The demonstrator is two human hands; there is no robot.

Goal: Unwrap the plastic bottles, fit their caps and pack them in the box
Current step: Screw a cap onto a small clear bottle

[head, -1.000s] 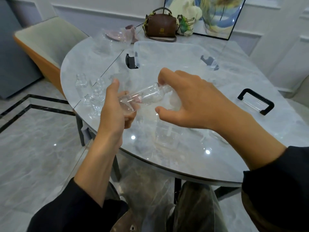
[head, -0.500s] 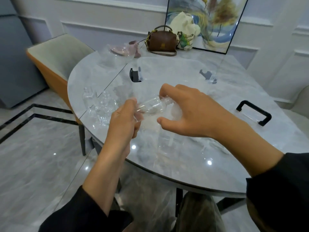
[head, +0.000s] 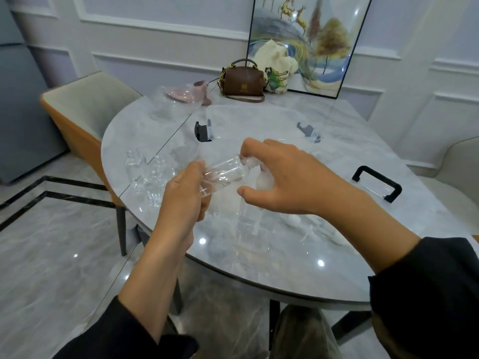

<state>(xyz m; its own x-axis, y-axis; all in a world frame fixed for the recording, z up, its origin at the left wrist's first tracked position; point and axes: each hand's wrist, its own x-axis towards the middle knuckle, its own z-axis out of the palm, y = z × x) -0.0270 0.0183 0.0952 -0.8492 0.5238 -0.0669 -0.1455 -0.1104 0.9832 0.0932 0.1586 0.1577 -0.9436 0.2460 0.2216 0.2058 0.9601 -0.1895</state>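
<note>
A small clear plastic bottle lies tilted between my hands above the marble table. My left hand grips its base end. My right hand pinches the neck end with its fingertips; whether a cap sits there I cannot tell. Several more clear bottles stand in a cluster at the table's left edge. Another clear bottle stands on the table under my right hand. The transparent box with black clips sits behind my hands.
The clear box lid with a black handle lies at the right. A brown handbag, a cloth bag and a framed picture stand at the back. Crumpled plastic wrap lies at back left. Chairs stand left and right.
The view has tilted up, showing more wall. Both hands hold the same bottle, which now sits a little lower and closer to the table's front.
</note>
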